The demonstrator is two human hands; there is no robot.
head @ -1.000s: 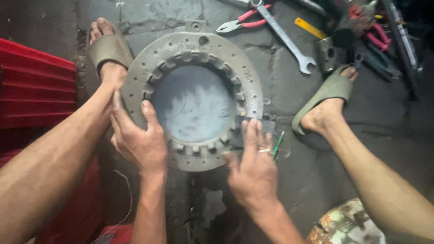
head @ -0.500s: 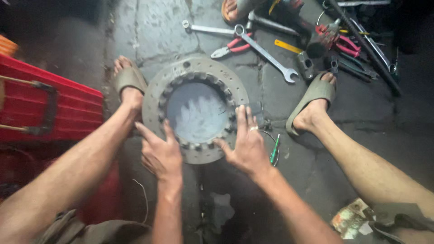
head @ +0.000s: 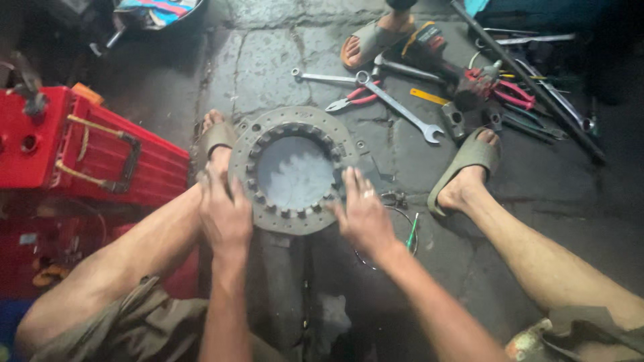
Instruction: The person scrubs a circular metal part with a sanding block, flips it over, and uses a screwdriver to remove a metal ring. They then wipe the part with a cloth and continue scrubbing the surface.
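red toolbox (head: 94,151), spanner (head: 399,107), red-handled pliers (head: 353,99), green screwdriver (head: 412,231)

A colourful printed package (head: 157,8) lies at the top left edge.
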